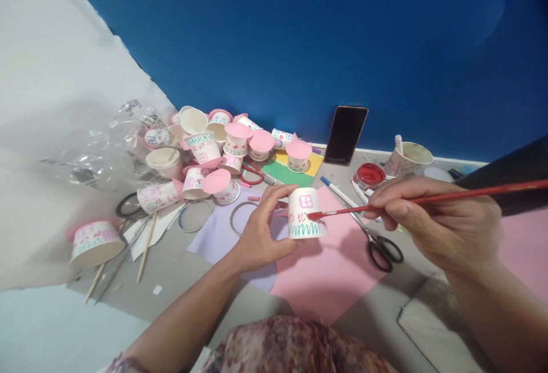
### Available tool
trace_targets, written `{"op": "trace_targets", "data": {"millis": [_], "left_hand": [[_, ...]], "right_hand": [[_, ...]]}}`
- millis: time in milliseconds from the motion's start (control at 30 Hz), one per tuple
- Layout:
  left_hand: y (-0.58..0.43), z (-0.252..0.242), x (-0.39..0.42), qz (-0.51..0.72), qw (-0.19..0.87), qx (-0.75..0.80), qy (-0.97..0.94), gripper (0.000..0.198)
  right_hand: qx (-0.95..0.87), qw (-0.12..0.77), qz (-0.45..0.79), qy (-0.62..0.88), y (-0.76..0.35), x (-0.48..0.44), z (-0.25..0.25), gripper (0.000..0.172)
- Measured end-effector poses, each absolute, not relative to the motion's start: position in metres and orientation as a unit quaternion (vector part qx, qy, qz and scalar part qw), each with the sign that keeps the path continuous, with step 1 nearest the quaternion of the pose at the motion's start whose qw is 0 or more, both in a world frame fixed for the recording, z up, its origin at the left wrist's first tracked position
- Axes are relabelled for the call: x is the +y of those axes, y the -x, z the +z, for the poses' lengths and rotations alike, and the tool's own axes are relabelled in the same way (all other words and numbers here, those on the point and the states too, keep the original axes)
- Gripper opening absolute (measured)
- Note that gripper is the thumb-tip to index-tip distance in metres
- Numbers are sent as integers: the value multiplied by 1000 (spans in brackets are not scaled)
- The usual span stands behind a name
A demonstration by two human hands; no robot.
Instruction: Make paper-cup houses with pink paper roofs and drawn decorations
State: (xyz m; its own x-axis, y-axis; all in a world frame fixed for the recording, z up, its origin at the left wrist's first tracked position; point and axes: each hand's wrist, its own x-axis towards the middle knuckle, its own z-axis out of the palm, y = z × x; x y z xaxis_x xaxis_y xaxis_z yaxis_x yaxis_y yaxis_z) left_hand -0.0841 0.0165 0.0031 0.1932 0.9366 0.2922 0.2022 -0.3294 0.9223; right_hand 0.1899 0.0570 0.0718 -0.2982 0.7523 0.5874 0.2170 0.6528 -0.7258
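Surface: a grey top [180,264] that meets the blue wall.
Papers: a pink sheet [329,276] in the middle, a lilac sheet [214,239] partly under its left side, green and yellow sheets [282,170] further back.
Tools: black scissors [377,243] at the pink sheet's right edge, a blue-capped pen [338,191], a pot of red paint [370,174].
Left side: a pile of decorated paper cups [205,150], wooden sticks [146,247].

decorated cup pile [214,150] centre left; phone [345,134] propped upper centre; scissors [379,243] right of centre; pink sheet [329,273] lower centre.
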Motion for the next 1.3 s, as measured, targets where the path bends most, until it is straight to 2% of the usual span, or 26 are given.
{"op": "trace_targets", "data": {"millis": [233, 467, 1100, 1300], "left_hand": [[85, 1, 16, 471, 392, 428, -665, 83], [83, 0, 16, 474, 391, 419, -669, 83], [82, 2, 15, 472, 398, 425, -662, 81], [85, 0, 15, 475, 411, 420, -655, 87]], "right_hand": [[-741, 515, 245, 354, -194, 56, 72, 16], [-762, 490, 248, 343, -192, 57, 71, 15], [-755, 509, 232, 341, -196, 58, 73, 15], [-742, 510, 245, 359, -196, 56, 76, 18]]}}
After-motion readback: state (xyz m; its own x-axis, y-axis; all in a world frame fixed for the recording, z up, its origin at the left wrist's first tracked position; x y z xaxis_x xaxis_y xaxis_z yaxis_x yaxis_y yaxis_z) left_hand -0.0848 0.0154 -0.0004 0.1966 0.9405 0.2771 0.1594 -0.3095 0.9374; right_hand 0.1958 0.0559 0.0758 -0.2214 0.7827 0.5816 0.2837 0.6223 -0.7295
